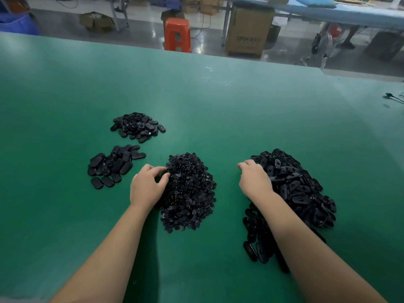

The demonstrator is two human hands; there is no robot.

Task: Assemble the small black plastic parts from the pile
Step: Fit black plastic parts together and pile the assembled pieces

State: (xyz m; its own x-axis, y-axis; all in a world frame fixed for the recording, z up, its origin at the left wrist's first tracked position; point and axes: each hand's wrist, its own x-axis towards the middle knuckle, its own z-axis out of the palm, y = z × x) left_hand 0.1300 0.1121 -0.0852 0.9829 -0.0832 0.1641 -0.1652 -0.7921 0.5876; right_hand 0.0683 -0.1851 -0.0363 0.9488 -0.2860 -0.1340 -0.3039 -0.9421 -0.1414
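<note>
At two piles (190, 191), hands (148, 185) curled, touching parts

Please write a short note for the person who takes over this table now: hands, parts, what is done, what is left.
Left hand: fingers curled at the edge of the middle pile of small round parts; a grip is not visible.
Right hand: resting curled on the right pile of oval parts; a grip is not visible.
Two small piles lie at the left, perhaps finished.
Left: most parts.
</note>
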